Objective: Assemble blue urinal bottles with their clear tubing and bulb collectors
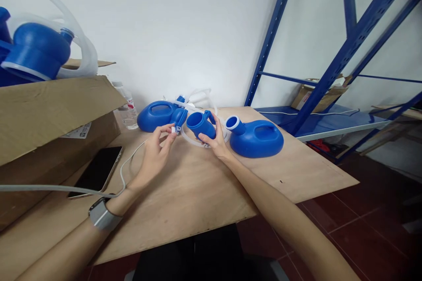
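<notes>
My left hand (157,147) pinches a small white piece (173,129) between thumb and fingertips, right beside a blue plastic fitting (179,117). Whether that piece is joined to the fitting I cannot tell. In my right hand (218,140) is a blue cup-shaped funnel (197,122), tilted with its wide mouth facing left and up. A blue urinal bottle (260,142) with a white-rimmed neck lies right of that hand. Behind the left fingers sits another blue urinal bottle (153,118). Clear, whitish tubing (216,107) loops behind and beneath the funnel.
A cardboard box (56,114) with blue urinal parts (41,48) and a thick hose stands left. Near it are a dark-screened phone (97,169), a clear bottle (128,107) and a white cable (123,171). Blue metal shelving (303,120) rises beyond the wooden table's (204,193) right side.
</notes>
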The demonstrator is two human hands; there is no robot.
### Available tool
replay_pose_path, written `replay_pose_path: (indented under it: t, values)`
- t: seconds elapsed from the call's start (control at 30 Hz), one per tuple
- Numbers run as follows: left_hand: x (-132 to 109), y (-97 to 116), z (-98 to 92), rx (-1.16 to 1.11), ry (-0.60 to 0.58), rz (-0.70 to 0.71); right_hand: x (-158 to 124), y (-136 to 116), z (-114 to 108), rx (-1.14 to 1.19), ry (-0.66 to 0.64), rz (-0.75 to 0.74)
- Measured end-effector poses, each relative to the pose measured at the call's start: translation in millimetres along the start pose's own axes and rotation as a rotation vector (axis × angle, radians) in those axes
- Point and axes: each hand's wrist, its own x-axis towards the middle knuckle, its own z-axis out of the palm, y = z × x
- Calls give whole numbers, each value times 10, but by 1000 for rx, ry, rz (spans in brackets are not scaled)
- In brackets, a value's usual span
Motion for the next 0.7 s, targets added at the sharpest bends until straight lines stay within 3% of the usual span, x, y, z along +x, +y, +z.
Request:
replay_pose_path:
  t: [0.1, 0.17, 0.3, 0.47, 0.57, 0.7]
  values:
    - [168, 127, 209, -90, 198, 63, -24, -38, 9, 18, 2, 41]
    - [290, 194, 341, -86, 228, 131, -41, -46, 10, 13, -12, 54]
    - [447, 227, 500, 125, 95, 342, -61, -27, 6, 16, -32, 89]
    - [478, 148, 490, 227, -56, 534, -70, -26, 20, 46, -47, 70]
    - [451, 132, 488, 224, -116, 574, -72, -35, 27, 16, -55, 23]
    - [405, 149, 543, 225, -119, 507, -77, -39, 28, -60, -4, -57]
